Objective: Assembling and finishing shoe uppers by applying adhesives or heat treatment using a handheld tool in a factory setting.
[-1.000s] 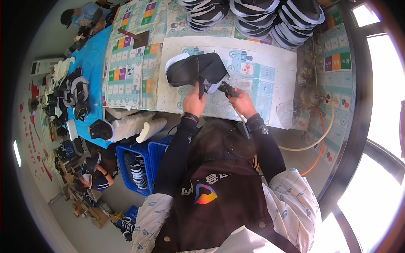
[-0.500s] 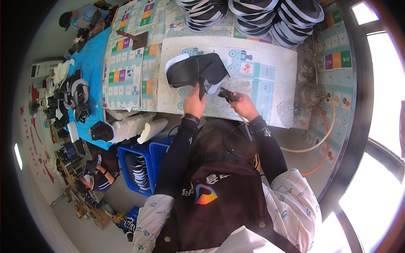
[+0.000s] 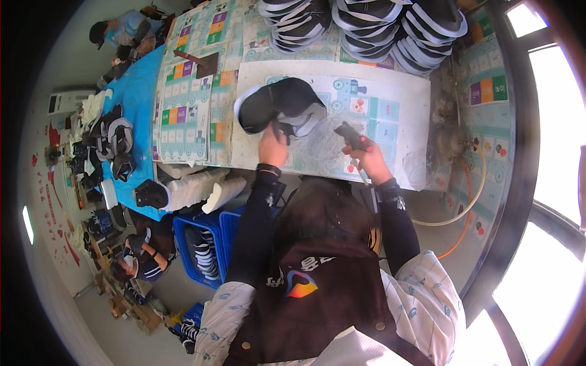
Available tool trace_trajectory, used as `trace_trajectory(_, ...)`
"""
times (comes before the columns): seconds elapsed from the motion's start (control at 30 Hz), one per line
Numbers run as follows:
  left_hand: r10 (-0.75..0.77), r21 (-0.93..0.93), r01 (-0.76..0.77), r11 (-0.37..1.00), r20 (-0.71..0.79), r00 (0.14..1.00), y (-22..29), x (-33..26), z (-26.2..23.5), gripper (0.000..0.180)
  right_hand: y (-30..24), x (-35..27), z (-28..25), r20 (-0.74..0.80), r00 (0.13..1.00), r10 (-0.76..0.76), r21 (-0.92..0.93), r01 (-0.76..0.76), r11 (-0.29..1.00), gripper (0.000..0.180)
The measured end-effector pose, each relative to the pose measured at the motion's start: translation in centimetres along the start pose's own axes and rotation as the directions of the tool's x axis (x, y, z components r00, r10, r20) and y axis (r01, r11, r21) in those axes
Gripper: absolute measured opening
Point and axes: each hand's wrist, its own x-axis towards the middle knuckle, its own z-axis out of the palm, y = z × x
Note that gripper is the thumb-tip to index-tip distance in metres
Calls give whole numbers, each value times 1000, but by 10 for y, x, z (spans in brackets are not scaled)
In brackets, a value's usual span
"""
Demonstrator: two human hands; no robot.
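Note:
My left hand grips the near edge of a black shoe upper with a pale grey lining and a light rim. The upper is over the white work sheet, its grey inside turned partly toward my right hand. My right hand is wrapped round a small dark spray gun with red parts and a thin pale hose below. The gun's nozzle points toward the upper, with a gap between them. Any spray is too faint to make out.
Stacks of black-and-white shoe uppers stand along the table's far side. A brown paddle-like tool lies at left. White shoe-shaped pieces and blue crates are below the table's left. Hoses loop at right. Co-workers are at left.
My right hand has moved right and slightly nearer me with the spray gun, away from the upper. My left hand has shifted a little left, turning the upper so more grey lining shows.

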Motion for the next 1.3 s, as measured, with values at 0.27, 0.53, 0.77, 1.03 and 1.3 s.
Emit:
trace_trajectory(0.27,-441,-248,590,768,463,769,0,69,-113,35,-31,-37,-30,-172,970,-172,40,182,983,41)
trace_trajectory(0.53,-505,-277,827,490,682,528,-27,69,-88,26,-60,-53,7,197,930,-310,-314,359,879,15)
trace_trajectory(0.77,-496,-305,824,477,681,539,-28,62,-80,26,-63,-45,-2,325,859,-396,-272,486,830,20)
trace_trajectory(1.03,-472,-335,827,451,697,540,-27,58,-78,26,-51,-46,-20,294,911,-291,-292,375,880,22)
trace_trajectory(1.3,-468,-376,831,410,696,546,-32,57,-83,25,-50,-48,-36,313,900,-304,-231,383,895,19)
